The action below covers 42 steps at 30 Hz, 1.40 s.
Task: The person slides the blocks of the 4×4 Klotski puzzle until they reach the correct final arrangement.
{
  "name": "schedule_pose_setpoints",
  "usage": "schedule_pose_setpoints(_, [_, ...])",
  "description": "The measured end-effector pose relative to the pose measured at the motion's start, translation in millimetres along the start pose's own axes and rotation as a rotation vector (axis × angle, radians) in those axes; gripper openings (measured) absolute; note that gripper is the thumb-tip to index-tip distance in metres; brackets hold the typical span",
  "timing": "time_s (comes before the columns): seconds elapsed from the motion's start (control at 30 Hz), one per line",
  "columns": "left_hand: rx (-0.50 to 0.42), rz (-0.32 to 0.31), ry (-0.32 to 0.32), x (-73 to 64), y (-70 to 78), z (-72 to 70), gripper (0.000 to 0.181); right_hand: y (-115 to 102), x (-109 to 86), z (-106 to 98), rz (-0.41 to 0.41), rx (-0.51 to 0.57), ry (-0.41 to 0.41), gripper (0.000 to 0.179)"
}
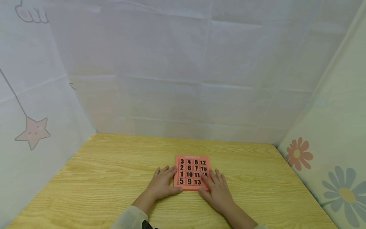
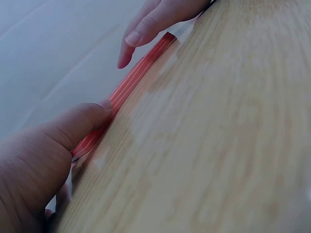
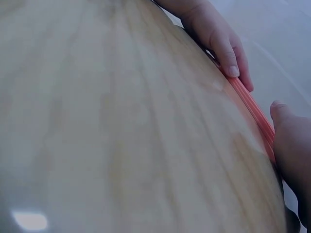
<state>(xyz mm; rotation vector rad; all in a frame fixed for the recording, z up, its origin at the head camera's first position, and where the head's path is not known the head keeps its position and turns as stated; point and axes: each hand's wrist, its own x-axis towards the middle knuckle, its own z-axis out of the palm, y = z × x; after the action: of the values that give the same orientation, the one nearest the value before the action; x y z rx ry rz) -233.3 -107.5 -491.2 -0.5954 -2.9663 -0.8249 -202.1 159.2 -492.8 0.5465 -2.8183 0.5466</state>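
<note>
Nearest the camera in the head view, a pale sleeve (image 1: pixel 128 219) ran up to the left hand (image 1: pixel 163 183), which lay with fingers fairly straight along one side of the number puzzle (image 1: pixel 188 188), thumb at its near corner, seemingly to brace it. The puzzle sat flat on the table (image 1: pixel 114 178), between both hands. The right hand (image 1: pixel 220 194), loosely spread and gripping nothing, had its index finger (image 1: pixel 208 181) over tile 14 (image 1: pixel 206 174), half covering it; the spot below, nearer that palm, was hidden.

In the left wrist view, the left thumb (image 2: pixel 92 116) pressed the puzzle's red near edge, likely as a stop; the tiles were out of sight.

In the right wrist view, the right thumb (image 3: pixel 283 115) stood by that edge, touching or not I could not tell.
</note>
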Motion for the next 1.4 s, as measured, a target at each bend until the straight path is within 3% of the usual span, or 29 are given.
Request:
schedule_pose_setpoints(0.37, [-0.001, 0.008, 0.0, -0.6, 0.8, 0.7, 0.093, 7, 12.5, -1, 0.048, -0.03, 0.022, 0.058])
schedule_pose_setpoints(0.57, [-0.007, 0.0, -0.001, -0.7, 1.3, 0.1, 0.093, 7, 13.2, -2, 0.057, -0.018, -0.007, 0.058])
schedule_pose_setpoints(1.4, [0.005, 0.001, 0.004, 0.5, -1.6, 0.8, 0.095, 3, -5.9, -6, 0.025, -0.002, -0.032, 0.059])
